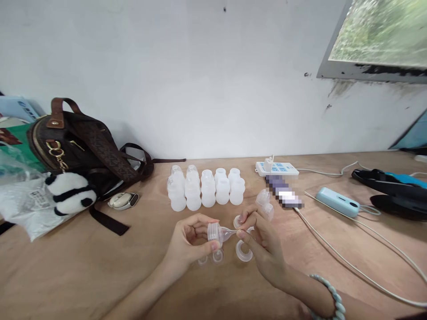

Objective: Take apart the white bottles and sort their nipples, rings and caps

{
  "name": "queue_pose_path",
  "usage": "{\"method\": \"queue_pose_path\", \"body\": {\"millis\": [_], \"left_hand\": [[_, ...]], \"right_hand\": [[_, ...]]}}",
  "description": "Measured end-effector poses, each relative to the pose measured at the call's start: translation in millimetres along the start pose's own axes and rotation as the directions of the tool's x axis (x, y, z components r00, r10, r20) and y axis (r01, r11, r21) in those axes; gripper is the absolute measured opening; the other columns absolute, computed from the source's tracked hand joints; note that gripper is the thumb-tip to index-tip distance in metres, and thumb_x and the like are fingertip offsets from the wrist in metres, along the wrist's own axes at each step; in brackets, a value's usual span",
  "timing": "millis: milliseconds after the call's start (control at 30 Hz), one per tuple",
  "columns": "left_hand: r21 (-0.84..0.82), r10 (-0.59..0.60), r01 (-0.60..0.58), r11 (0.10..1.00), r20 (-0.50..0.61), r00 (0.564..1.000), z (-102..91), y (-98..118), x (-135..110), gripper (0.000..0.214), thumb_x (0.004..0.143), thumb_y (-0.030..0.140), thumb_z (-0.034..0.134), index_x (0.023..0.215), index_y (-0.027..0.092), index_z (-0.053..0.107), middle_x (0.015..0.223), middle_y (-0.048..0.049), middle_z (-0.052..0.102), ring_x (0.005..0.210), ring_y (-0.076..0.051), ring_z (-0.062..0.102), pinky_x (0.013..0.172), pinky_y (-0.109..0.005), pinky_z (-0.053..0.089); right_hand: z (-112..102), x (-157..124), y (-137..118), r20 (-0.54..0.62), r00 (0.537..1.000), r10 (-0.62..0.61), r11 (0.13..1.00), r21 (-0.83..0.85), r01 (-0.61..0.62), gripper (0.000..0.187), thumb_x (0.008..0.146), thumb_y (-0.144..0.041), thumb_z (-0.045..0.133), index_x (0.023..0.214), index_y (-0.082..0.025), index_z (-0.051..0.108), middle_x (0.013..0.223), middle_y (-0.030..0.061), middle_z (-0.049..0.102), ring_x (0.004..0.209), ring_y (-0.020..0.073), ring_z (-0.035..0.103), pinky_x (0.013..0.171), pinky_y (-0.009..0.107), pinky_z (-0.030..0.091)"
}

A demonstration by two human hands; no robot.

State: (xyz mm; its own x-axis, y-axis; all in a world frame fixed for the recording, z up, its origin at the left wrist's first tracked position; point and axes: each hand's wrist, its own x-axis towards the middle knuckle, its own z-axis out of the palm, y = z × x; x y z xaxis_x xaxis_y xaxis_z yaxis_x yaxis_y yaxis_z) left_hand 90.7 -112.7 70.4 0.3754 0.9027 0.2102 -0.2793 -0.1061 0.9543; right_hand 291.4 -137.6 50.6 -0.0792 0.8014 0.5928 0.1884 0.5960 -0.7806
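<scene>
My left hand (185,240) is closed around a clear ribbed screw ring (214,234), thumb below and fingers above. A soft clear bottle nipple (227,233) sticks out of the ring toward the right. Its tip is pinched and stretched between the thumb and finger of my right hand (267,251). Beneath my hands lie a clear ring (243,251) and small nipple-like pieces (217,256). Behind my right hand are clear domed caps (263,198), partly hidden. Several frosted white baby bottles (208,195) stand in rows beyond; those on the left have domed tops, the others look open.
On the left sit a brown backpack (76,138) with a panda charm (71,192), a plastic bag (28,206) and a computer mouse (123,201). To the right are a power strip (283,169), a phone (283,192), a blue power bank (336,202), trailing cables and a black object (393,206).
</scene>
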Motion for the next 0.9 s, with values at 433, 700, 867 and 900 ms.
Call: {"method": "queue_pose_path", "body": {"millis": [433, 700, 867, 900], "left_hand": [[0.110, -0.055, 0.065, 0.992, -0.091, 0.994, -7.8, -6.3, 6.7, 0.038, 0.067, 0.029, 0.086, 0.099, 0.018, 0.068, 0.100, -0.0079, 0.077, 0.092, -0.020, 0.071, 0.075, -0.027, 0.056], [0.173, -0.060, 0.082, 0.981, -0.127, 0.990, -10.2, -2.6, 8.2, 0.038, 0.071, 0.031, 0.082, 0.103, 0.019, 0.066, 0.106, -0.0086, 0.077, 0.097, -0.022, 0.070, 0.083, -0.030, 0.055], [0.179, -0.065, 0.088, 0.980, -0.132, 0.989, -11.0, -5.6, 8.5, 0.037, 0.072, 0.031, 0.081, 0.104, 0.019, 0.066, 0.106, -0.0085, 0.077, 0.097, -0.022, 0.069, 0.084, -0.031, 0.054], [0.176, -0.066, 0.089, 0.980, -0.133, 0.989, -10.9, -5.7, 8.6, 0.037, 0.072, 0.031, 0.081, 0.104, 0.019, 0.066, 0.106, -0.0084, 0.076, 0.097, -0.022, 0.069, 0.083, -0.030, 0.054]], "right_hand": [[-54.1, 56.1, 35.2, -0.018, 0.999, -0.041, 0.762, -0.648, 0.020, 0.022, 0.096, -0.033, 0.050, 0.114, -0.021, 0.056, 0.111, 0.0108, 0.063, 0.106, 0.0279, 0.058, 0.091, 0.042, 0.045], [-89.5, 67.2, 59.8, -0.045, 0.967, 0.251, 0.317, -0.940, -0.126, 0.016, 0.086, -0.033, 0.063, 0.084, -0.018, 0.061, 0.085, 0.0116, 0.068, 0.087, 0.0316, 0.062, 0.073, 0.038, 0.041], [-89.8, 67.2, 58.5, -0.044, 0.962, 0.271, 0.314, -0.940, -0.132, 0.013, 0.087, -0.029, 0.060, 0.078, -0.020, 0.059, 0.079, 0.0072, 0.067, 0.080, 0.0269, 0.063, 0.067, 0.033, 0.039], [-91.2, 68.7, 55.5, -0.056, 0.964, 0.261, 0.320, -0.937, -0.141, 0.013, 0.087, -0.031, 0.059, 0.080, -0.020, 0.059, 0.081, 0.0074, 0.066, 0.081, 0.0272, 0.063, 0.068, 0.034, 0.040]]}}
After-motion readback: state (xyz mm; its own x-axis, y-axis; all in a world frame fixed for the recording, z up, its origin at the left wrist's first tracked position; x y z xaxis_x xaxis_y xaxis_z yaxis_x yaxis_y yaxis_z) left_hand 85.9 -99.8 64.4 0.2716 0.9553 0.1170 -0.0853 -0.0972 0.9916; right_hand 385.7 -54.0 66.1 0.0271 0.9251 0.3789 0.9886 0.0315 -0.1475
